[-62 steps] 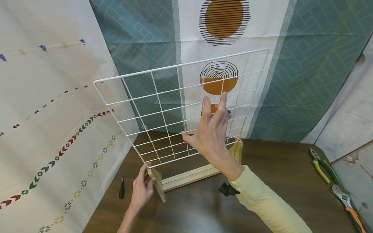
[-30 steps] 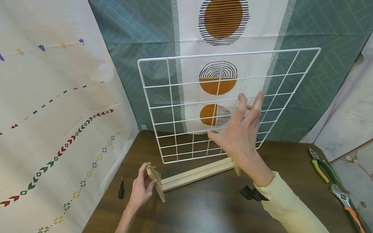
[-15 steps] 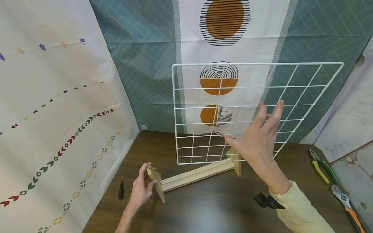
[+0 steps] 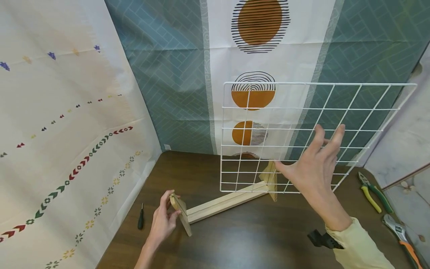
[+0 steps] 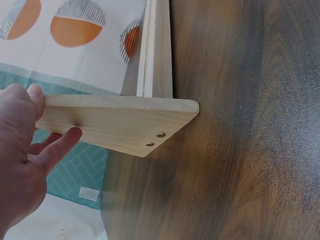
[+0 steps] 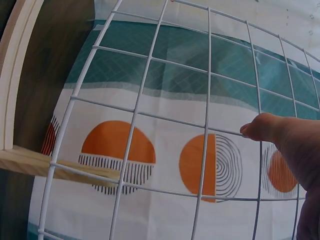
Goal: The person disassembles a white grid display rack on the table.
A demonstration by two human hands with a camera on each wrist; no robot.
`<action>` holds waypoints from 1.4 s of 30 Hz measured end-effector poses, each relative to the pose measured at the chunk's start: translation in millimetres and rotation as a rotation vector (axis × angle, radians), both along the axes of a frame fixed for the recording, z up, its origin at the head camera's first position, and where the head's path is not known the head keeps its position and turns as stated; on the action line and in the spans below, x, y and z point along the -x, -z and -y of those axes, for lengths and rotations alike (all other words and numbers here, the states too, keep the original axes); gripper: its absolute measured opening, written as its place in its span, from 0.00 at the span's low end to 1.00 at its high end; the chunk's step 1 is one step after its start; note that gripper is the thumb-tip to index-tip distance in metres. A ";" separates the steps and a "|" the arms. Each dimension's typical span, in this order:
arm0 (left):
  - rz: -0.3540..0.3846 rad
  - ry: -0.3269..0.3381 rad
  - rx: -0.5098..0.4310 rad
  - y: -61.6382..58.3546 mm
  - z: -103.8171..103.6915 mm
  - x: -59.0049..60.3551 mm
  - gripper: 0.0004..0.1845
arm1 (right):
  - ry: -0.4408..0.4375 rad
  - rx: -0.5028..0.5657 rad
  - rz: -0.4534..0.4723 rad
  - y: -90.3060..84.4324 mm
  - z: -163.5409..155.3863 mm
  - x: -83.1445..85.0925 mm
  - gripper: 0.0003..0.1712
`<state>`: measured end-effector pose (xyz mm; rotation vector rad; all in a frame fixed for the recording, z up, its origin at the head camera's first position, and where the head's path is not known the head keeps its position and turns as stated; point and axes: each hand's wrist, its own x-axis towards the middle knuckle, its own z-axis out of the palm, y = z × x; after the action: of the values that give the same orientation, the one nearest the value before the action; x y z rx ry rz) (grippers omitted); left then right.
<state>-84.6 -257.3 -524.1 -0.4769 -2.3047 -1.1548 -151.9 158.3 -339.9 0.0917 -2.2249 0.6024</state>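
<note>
A wooden stand made of a grooved rail point(image 4: 225, 203) between two end boards sits on the table. My left hand point(image 4: 163, 220) grips its left end board point(image 5: 120, 122), with fingers on the outer face, where two screw heads show low down. A white wire grid panel point(image 4: 285, 146) is held up behind and right of the stand by my right hand point(image 4: 315, 172). That hand's fingers spread up across the wires, and its thumb point(image 6: 260, 129) lies at a wire in the right wrist view. In the head view, the panel's lower left part overlaps the right end board point(image 4: 273, 194).
A dark-handled screwdriver point(image 4: 140, 218) lies left of my left hand. Pliers point(image 4: 373, 194) and an adjustable wrench point(image 4: 399, 231) lie along the right edge of the brown table point(image 4: 248, 243). Patterned cloths point(image 4: 174, 93) hang behind and to the sides.
My right hand has carried the grid panel to the right, off the stand's left end board, and turned it so its top bar is level. My left hand has stayed on the stand.
</note>
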 end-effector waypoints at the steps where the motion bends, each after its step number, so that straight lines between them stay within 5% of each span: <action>1: -0.002 -0.002 0.001 0.4 -0.1 -0.5 0.50 | 0.001 -0.002 -0.004 1.2 -1.5 0.4 0.78; 42: -0.043 -0.082 0.034 1.2 -2.0 -17.4 0.50 | 0.035 -0.038 0.035 23.4 -17.0 -0.8 0.80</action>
<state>-67.2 -255.3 -525.3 -0.4113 -2.2881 -1.0584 -151.2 175.3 -363.3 0.0621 -2.2674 0.5464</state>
